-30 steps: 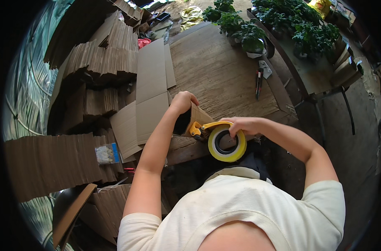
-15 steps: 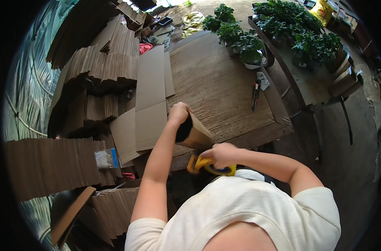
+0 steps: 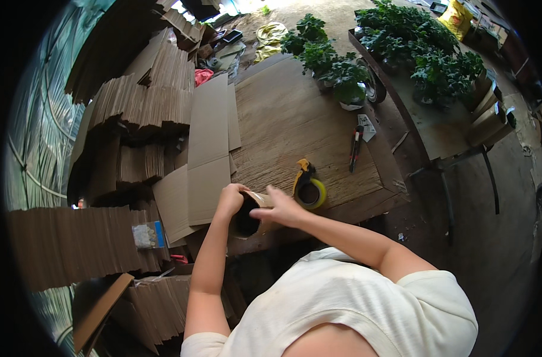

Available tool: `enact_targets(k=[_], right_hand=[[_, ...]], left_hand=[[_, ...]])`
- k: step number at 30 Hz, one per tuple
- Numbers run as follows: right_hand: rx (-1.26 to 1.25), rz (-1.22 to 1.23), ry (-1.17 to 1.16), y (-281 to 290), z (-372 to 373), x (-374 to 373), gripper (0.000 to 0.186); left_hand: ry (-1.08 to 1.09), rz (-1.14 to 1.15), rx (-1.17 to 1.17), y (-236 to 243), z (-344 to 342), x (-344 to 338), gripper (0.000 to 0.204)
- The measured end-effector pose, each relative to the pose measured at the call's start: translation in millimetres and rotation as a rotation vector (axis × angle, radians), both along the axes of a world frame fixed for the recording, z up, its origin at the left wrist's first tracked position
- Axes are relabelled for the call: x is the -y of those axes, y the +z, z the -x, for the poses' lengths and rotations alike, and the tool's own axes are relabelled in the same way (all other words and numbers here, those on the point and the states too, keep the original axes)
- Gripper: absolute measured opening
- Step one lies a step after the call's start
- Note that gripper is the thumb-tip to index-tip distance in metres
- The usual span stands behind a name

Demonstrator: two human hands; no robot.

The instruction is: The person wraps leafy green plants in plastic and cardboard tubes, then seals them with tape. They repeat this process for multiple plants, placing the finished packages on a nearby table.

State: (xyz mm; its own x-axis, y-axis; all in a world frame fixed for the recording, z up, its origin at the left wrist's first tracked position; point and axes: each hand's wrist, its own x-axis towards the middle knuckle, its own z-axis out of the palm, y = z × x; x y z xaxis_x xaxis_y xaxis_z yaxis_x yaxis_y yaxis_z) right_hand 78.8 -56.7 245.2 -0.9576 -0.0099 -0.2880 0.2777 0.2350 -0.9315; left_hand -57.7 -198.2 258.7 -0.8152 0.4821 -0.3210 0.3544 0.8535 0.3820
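Sitting at the near edge of the tabletop [image 3: 283, 131], a cardboard sleeve [image 3: 267, 227] points its dark open end toward the person's lower left. It already appears shaped; whether its seam is fully taped is hidden, while the cardboard sheets [image 3: 208, 143] just to the left still lie flat. The left hand [image 3: 230, 201] grips the rim, its forearm reaching nearly straight ahead. The right hand [image 3: 283, 209] comes across from the right, thumb over the opening and fingers spread along the wall; whether it grips or merely rests, I cannot tell. Just beside it lies the tape dispenser [image 3: 321, 193], unheld; farther off are a cutter [image 3: 355, 149] and leafy potted plants [image 3: 333, 65].
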Motion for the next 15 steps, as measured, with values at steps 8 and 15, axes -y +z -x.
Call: enact_targets(k=[8,15], right_hand=[[-0.219,-0.245,-0.046,-5.7,-8.3,-30.2,0.018],[0.182,-0.448,-0.676,-140.5,-1.8,-233.2,0.029]], left_hand=[[-0.335,0.030,0.028,21.6,-20.4,-38.0,0.034],[-0.322,-0.133,-0.129,36.6,-8.0,-56.2,0.033]])
